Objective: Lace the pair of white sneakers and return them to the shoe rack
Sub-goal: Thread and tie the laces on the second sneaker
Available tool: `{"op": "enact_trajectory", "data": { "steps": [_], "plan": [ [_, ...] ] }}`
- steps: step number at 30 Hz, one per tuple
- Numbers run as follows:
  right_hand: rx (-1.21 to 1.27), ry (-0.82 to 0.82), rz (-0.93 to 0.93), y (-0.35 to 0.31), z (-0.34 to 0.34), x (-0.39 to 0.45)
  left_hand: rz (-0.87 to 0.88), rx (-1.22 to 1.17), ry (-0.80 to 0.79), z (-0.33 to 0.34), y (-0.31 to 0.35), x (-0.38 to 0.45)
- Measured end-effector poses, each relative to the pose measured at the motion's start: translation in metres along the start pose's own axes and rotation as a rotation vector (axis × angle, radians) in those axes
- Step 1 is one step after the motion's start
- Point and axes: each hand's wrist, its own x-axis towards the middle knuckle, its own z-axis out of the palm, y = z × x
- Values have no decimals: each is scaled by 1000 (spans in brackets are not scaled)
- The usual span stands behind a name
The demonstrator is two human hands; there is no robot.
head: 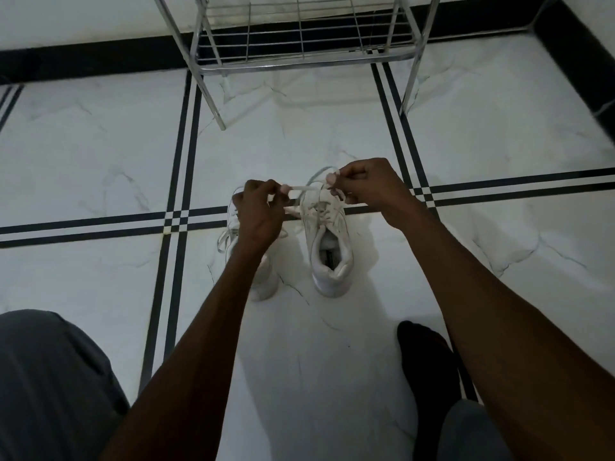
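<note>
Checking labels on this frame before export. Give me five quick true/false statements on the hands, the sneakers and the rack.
1. Both hands pinch lace over the right-hand sneaker. True: the left hand and right hand each hold a stretch of white lace.
2. The sneakers are on the shoe rack. False: both stand on the tiled floor in front of it.
3. The left-hand sneaker is partly hidden by the left forearm. True.
4. The rack's visible lower shelf holds another pair of shoes. False: no shoes show on it.
5. The sneakers' toes point toward the rack. True: the heels face the person.
</note>
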Motion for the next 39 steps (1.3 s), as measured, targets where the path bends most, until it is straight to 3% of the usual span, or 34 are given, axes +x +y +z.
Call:
{"op": "enact_trajectory", "data": {
  "steps": [2, 5, 8, 11, 14, 17, 19, 21, 24, 31, 34, 39],
  "plan": [
    [16, 50, 145, 8, -6, 7, -37, 12, 59, -14, -3, -3],
    [-109, 224, 392, 42, -21, 20, -126, 241, 197, -33, -19, -9],
    [-147, 302, 461, 72, -21, 13, -244, 410, 213, -36, -26, -21],
    [-251, 239, 493, 82, -14, 4, -262, 408, 219, -25, -26, -27],
    [-397, 268, 377, 79, -14, 3, -172, 334, 258, -16, -22, -26],
    [-504, 287, 158, 72, -12, 1, 85, 270, 224, -4, -9, -23],
    [-469, 155, -2, 67, -8, 1, 247, 218, 77, 9, -1, -21],
    [-512, -27, -78, 62, -3, 1, 302, 223, -87, 24, 4, -22],
    [-538, -89, -83, 68, 6, 4, 269, 247, -197, 43, 7, -31],
    [-565, -13, -96, 70, 12, 5, 71, 103, -104, 52, -1, -32],
    [-580, -11, -97, 70, 13, 8, 38, 35, -151, 52, -7, -28],
    [-663, -25, -81, 67, 13, 8, 166, 333, -114, 47, -3, -30]
  ]
}}
